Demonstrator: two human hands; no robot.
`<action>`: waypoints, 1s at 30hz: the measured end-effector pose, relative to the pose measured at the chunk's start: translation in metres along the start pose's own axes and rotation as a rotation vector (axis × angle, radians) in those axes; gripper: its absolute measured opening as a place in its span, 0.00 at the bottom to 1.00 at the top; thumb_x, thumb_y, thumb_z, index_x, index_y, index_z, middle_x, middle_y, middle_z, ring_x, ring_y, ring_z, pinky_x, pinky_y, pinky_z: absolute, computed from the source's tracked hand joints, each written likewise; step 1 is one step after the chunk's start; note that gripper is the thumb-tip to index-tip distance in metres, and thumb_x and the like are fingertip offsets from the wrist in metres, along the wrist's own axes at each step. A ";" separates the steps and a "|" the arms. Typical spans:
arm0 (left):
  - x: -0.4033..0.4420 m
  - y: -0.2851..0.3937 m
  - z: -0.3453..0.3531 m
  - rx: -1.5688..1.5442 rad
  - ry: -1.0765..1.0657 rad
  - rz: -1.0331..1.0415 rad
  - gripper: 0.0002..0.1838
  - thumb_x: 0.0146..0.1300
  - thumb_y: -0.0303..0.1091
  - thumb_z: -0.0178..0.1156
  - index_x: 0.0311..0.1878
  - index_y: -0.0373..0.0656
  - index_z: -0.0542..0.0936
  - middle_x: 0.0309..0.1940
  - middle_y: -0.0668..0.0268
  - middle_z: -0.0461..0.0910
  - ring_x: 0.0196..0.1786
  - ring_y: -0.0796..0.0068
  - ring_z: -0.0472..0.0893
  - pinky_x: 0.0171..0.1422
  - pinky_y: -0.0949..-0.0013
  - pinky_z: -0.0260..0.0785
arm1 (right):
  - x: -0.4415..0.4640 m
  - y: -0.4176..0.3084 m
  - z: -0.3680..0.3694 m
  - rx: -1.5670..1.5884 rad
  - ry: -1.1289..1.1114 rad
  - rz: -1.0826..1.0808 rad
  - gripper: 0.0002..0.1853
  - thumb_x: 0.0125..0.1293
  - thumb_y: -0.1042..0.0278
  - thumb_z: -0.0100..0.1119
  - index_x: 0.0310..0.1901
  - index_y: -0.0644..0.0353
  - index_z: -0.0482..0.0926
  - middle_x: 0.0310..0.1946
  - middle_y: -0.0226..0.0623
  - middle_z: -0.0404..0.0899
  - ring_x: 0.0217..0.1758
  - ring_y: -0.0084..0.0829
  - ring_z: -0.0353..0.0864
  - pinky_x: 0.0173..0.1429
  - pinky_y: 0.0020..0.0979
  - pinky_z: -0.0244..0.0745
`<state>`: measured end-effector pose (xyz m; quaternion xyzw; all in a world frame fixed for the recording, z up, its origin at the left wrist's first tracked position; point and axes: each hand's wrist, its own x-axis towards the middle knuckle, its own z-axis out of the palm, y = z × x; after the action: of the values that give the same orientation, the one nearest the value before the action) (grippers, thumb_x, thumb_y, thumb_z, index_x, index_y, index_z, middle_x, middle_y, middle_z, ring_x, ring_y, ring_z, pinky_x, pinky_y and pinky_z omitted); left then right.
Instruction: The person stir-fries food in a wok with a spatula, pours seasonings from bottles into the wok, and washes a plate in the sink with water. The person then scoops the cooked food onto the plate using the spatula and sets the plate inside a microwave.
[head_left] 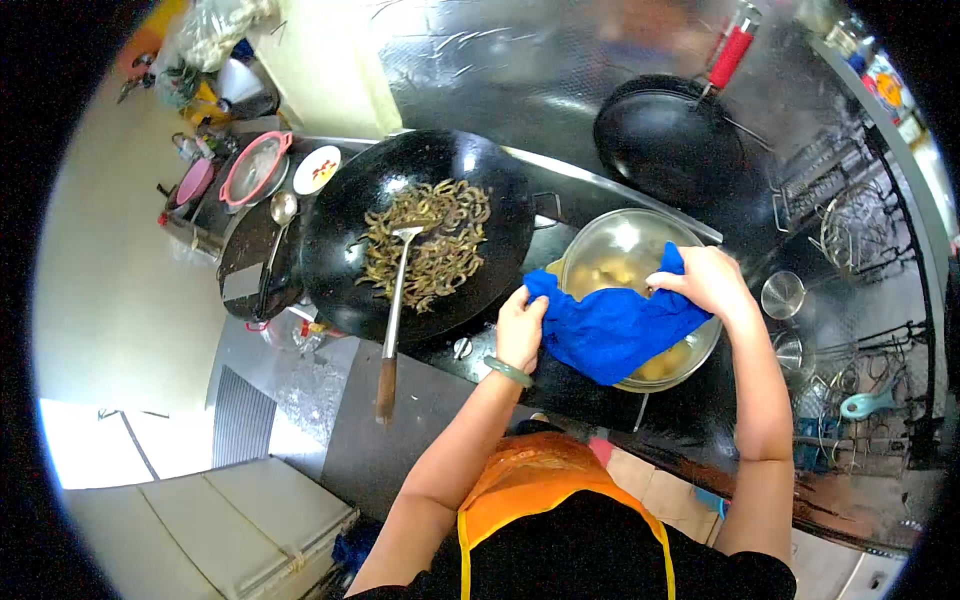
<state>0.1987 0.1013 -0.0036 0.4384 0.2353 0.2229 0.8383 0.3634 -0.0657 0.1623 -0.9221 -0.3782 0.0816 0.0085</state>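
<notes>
A blue cloth [625, 328] is stretched between my two hands, over the near part of a round metal pot [632, 232]. My left hand [520, 328] pinches the cloth's left corner beside the pot's left rim. At the pot's right side, my right hand [705, 283] grips the other end of the cloth, its fingers closed. Yellowish pieces [612, 272] lie inside the pot, partly hidden by the cloth. To the left sits a large black wok [335, 225] holding strips of dark greenish-brown food [440, 260], with a metal spatula [397, 290] resting in it.
Behind the pot, a black pan [665, 135] with a red handle [731, 57] stands upright. A small white plate [317, 170], a pink-rimmed basin [255, 170] and a ladle [283, 210] are left of the wok. Racks with utensils and a strainer [783, 295] line the right side.
</notes>
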 end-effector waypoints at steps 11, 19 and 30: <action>-0.006 -0.013 -0.010 -0.128 0.125 0.061 0.14 0.61 0.21 0.49 0.49 0.37 0.77 0.42 0.67 0.80 0.42 0.78 0.78 0.50 0.73 0.69 | -0.003 0.011 -0.004 0.179 0.002 0.047 0.23 0.57 0.47 0.62 0.39 0.63 0.80 0.33 0.50 0.82 0.36 0.43 0.83 0.43 0.37 0.74; -0.138 0.032 -0.077 -0.040 -0.542 -0.095 0.25 0.59 0.37 0.61 0.59 0.38 0.72 0.57 0.63 0.73 0.60 0.71 0.71 0.65 0.63 0.62 | -0.124 -0.122 0.035 1.268 -0.073 -0.200 0.18 0.64 0.54 0.51 0.43 0.62 0.77 0.39 0.45 0.80 0.36 0.38 0.81 0.45 0.39 0.75; -0.182 0.111 -0.321 0.111 -0.338 -0.461 0.28 0.57 0.29 0.66 0.59 0.40 0.67 0.48 0.65 0.76 0.50 0.72 0.76 0.58 0.66 0.69 | -0.059 -0.387 0.127 0.544 -0.212 -0.017 0.39 0.59 0.58 0.59 0.67 0.62 0.51 0.28 0.52 0.77 0.29 0.49 0.81 0.38 0.42 0.76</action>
<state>-0.1534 0.2557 -0.0360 0.4497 0.1976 -0.0629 0.8688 0.0330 0.1640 0.0754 -0.8691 -0.3486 0.2760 0.2166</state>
